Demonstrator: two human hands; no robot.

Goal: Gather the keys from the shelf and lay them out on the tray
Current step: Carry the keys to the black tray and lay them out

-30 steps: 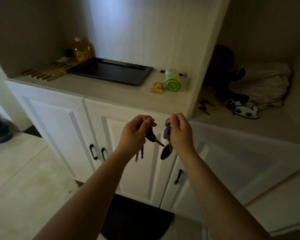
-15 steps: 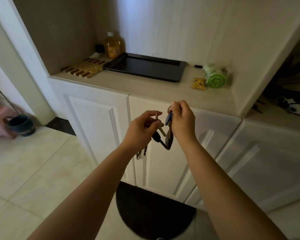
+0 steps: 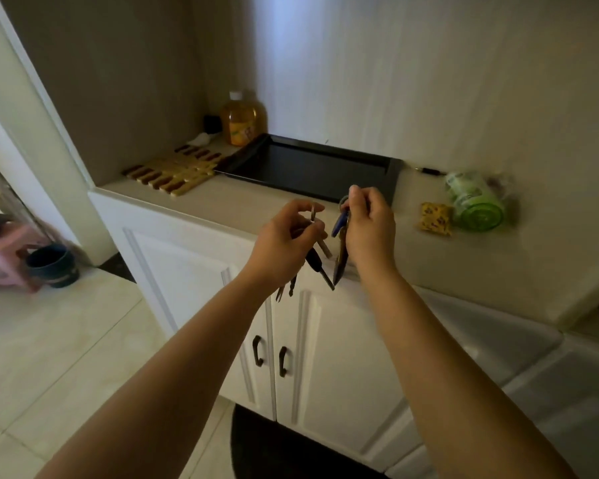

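A home, likely an entryway or utility nook — white panelled cabinets (image 3: 201, 288) carry a recessed shelf (image 3: 242, 205) with household clutter: left of the black tray (image 3: 393, 176) a slatted trivet (image 3: 173, 172), behind that an amber bottle (image 3: 243, 119), right of the tray a green bag roll (image 3: 472, 202). Tiled floor (image 3: 66, 340) — pink stool (image 3: 4, 250) far left.

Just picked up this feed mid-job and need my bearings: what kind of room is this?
Likely a home entryway or utility nook: white built-in cabinets with a recessed shelf holding a black tray, a bottle of amber liquid and a slatted wooden mat, over a tiled floor.
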